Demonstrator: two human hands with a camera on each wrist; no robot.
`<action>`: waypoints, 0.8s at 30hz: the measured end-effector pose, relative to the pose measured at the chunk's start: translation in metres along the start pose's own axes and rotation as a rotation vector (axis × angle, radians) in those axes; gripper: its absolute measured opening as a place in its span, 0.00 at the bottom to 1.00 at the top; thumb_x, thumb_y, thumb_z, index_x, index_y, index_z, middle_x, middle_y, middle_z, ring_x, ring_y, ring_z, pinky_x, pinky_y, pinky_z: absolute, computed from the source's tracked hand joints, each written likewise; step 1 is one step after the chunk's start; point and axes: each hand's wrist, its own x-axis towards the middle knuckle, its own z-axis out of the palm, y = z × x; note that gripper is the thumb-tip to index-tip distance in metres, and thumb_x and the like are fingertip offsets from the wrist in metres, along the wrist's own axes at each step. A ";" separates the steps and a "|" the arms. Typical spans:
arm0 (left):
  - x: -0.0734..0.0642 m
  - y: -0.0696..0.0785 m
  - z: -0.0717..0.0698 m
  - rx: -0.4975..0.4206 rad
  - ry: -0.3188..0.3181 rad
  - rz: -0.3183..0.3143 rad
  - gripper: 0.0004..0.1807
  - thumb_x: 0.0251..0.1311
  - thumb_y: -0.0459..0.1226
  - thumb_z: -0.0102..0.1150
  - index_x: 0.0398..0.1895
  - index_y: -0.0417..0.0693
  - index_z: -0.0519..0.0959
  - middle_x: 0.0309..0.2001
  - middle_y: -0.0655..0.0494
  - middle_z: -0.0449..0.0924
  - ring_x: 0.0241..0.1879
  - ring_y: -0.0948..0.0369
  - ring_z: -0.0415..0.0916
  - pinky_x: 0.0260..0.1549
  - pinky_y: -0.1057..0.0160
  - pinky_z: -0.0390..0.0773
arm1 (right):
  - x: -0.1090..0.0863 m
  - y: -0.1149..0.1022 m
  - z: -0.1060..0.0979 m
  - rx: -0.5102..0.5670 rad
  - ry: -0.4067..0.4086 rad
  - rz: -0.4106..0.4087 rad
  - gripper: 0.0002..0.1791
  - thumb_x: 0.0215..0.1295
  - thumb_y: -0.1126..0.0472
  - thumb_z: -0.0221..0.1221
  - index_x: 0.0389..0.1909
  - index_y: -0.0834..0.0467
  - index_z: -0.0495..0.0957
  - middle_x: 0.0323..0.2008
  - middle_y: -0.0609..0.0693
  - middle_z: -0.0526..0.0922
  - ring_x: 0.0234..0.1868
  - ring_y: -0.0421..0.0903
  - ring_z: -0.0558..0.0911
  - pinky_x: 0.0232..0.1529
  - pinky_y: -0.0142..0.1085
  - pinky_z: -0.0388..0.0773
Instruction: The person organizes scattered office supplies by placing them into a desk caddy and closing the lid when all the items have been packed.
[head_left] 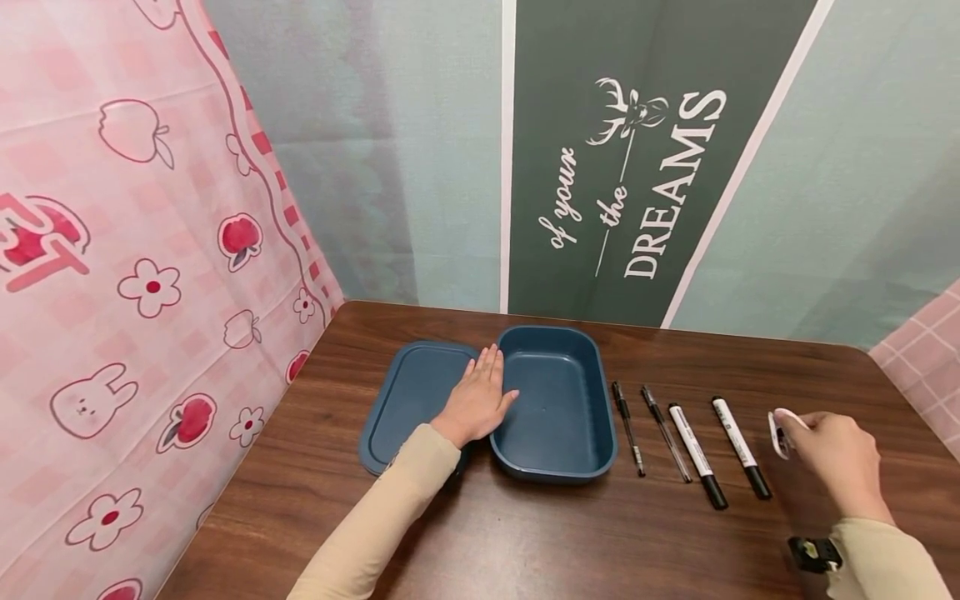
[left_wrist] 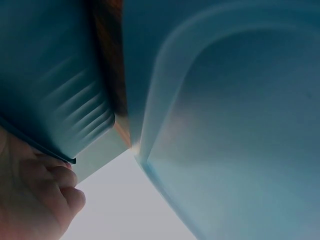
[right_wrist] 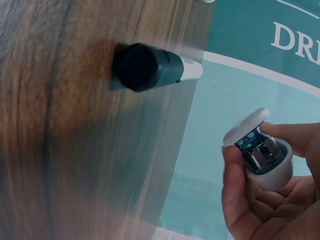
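Note:
My left hand [head_left: 477,400] lies along the left rim of a blue plastic box [head_left: 550,467], fingers straight and thumb over the rim. In the left wrist view its fingers [left_wrist: 65,187] rest right at the rim, beside the ribbed outer wall. The blue lid [head_left: 420,383] lies flat to the left, partly under that forearm. Between thumb and fingers, my right hand [head_left: 840,458] pinches a small white staple remover [right_wrist: 272,172], its two halves spread and metal parts showing between them. It is held up at the right of the table, beyond the markers.
Right of the box, two clear pens with black caps [head_left: 628,425] [head_left: 666,432] and two white markers with black ends [head_left: 697,454] [head_left: 741,446] lie in a row on the wooden table [head_left: 540,542]. Printed cloth [head_left: 420,167] hangs behind the table.

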 end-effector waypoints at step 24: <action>-0.001 -0.001 0.000 0.010 0.019 0.034 0.34 0.70 0.41 0.40 0.72 0.32 0.45 0.74 0.41 0.38 0.73 0.51 0.36 0.69 0.56 0.43 | -0.007 -0.030 -0.001 0.043 0.161 -0.007 0.28 0.61 0.48 0.58 0.36 0.74 0.79 0.24 0.66 0.81 0.22 0.63 0.75 0.19 0.45 0.64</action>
